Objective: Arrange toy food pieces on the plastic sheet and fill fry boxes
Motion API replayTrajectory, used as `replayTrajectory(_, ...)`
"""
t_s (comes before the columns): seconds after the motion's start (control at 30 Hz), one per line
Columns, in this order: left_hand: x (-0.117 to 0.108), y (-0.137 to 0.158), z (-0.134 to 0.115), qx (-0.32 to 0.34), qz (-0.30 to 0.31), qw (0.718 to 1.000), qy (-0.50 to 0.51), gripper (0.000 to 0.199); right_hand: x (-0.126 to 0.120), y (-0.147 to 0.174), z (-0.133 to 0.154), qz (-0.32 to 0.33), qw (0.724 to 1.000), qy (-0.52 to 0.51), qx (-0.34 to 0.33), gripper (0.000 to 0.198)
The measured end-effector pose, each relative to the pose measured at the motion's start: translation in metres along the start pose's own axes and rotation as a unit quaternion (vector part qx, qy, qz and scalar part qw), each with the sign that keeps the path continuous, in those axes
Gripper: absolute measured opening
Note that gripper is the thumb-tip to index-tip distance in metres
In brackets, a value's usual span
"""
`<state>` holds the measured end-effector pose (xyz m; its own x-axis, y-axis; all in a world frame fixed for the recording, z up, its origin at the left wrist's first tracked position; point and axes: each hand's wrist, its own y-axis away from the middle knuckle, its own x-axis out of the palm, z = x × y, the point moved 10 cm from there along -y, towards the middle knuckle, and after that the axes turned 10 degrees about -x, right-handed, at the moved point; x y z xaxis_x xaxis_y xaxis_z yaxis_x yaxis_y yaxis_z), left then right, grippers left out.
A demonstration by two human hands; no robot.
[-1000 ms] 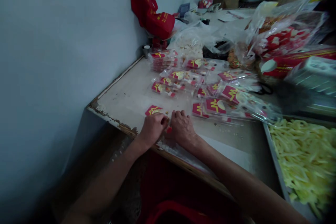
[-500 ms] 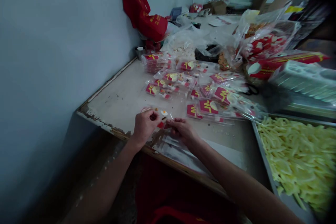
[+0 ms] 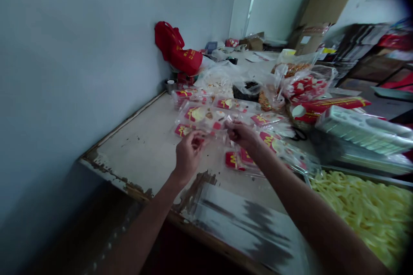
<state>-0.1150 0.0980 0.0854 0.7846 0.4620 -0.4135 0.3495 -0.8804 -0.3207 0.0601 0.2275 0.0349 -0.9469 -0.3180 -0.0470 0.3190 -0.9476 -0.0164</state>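
A clear plastic packet [image 3: 206,116] with a red-and-yellow printed piece, a small fried-egg shape and a red block lies on top of other packets in the middle of the table. My right hand [image 3: 241,134] pinches its lower right end. Close to the packet's lower left side is my left hand [image 3: 189,152], its fingers loosely curled and a gap showing between thumb and fingers. Nothing is plainly held there, though blur softens the fingertips. More filled packets [image 3: 232,161] lie under and beside my right forearm.
Clear sleeves [image 3: 245,219] lie along the near table edge. On the right is a tray of pale yellow curved pieces [image 3: 361,202], below a stack of clear plastic trays [image 3: 368,126]. Bags of small parts [image 3: 308,88] and a red cloth bag [image 3: 185,60] stand farther back.
Both hands have moved forward from the near table edge, bringing the packet onto the others. My left fingers have loosened from their pinch. The view has tilted up.
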Motion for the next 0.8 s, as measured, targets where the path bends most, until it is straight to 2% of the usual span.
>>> replayTrajectory(0.07, 0.026, -0.04, -0.013, 0.089, -0.025, 0.991, -0.1, 0.048, -0.029, -0.029, 0.004, 0.002, 0.995, 0.098, 0.018, 0.025)
replayTrajectory(0.1, 0.044, -0.058, -0.013, 0.11, -0.017, 0.982, -0.155, 0.051, -0.041, -0.04, 0.005, 0.005, 0.99, 0.136, 0.028, 0.024)
replayTrajectory(0.2, 0.096, -0.098, 0.007, 0.113, 0.06, 0.954, -0.272, 0.04, -0.075, -0.06, 0.013, -0.017, 0.966, 0.254, 0.031, 0.02)
replayTrajectory(0.27, 0.113, -0.106, 0.021, 0.111, 0.087, 0.945, -0.297, 0.035, -0.088, -0.073, 0.028, -0.058, 0.938, 0.343, -0.004, 0.014)
replayTrajectory(0.3, 0.116, -0.106, 0.025, 0.114, 0.087, 0.944, -0.296, 0.035, -0.087, -0.081, 0.035, -0.071, 0.921, 0.382, -0.028, 0.013)
replayTrajectory(0.33, 0.115, -0.103, 0.027, 0.118, 0.08, 0.948, -0.286, 0.036, -0.077, -0.091, 0.041, -0.063, 0.903, 0.422, -0.055, 0.017)
replayTrajectory(0.37, 0.111, -0.099, 0.028, 0.121, 0.065, 0.954, -0.266, 0.037, -0.06, -0.102, 0.042, -0.028, 0.884, 0.461, -0.079, 0.025)
replayTrajectory(0.43, 0.091, -0.087, 0.028, 0.113, 0.009, 0.974, -0.197, 0.038, -0.013, -0.121, 0.03, 0.1, 0.839, 0.524, -0.111, 0.044)
replayTrajectory(0.5, 0.058, -0.071, 0.037, 0.052, -0.087, 0.991, -0.085, 0.041, 0.024, -0.129, 0.01, 0.203, 0.791, 0.564, -0.124, 0.066)
replayTrajectory(0.53, 0.043, -0.061, 0.051, -0.005, -0.127, 0.992, -0.017, 0.041, 0.033, -0.132, 0.003, 0.22, 0.779, 0.573, -0.125, 0.074)
replayTrajectory(0.57, 0.034, -0.051, 0.069, -0.08, -0.149, 0.984, 0.058, 0.042, 0.037, -0.134, -0.002, 0.22, 0.772, 0.582, -0.127, 0.08)
replayTrajectory(0.6, 0.035, -0.042, 0.088, -0.159, -0.139, 0.968, 0.133, 0.043, 0.038, -0.135, -0.006, 0.209, 0.767, 0.593, -0.13, 0.086)
replayTrajectory(0.67, 0.05, -0.028, 0.114, -0.273, -0.093, 0.925, 0.249, 0.047, 0.035, -0.135, -0.012, 0.188, 0.759, 0.609, -0.134, 0.091)
replayTrajectory(0.7, 0.057, -0.026, 0.119, -0.296, -0.079, 0.912, 0.272, 0.05, 0.035, -0.134, -0.014, 0.181, 0.756, 0.614, -0.134, 0.091)
replayTrajectory(0.73, 0.058, -0.026, 0.12, -0.294, -0.084, 0.912, 0.272, 0.055, 0.035, -0.133, -0.015, 0.175, 0.756, 0.616, -0.134, 0.089)
replayTrajectory(0.8, 0.05, -0.033, 0.113, -0.246, -0.133, 0.936, 0.215, 0.063, 0.037, -0.131, -0.016, 0.161, 0.76, 0.616, -0.133, 0.084)
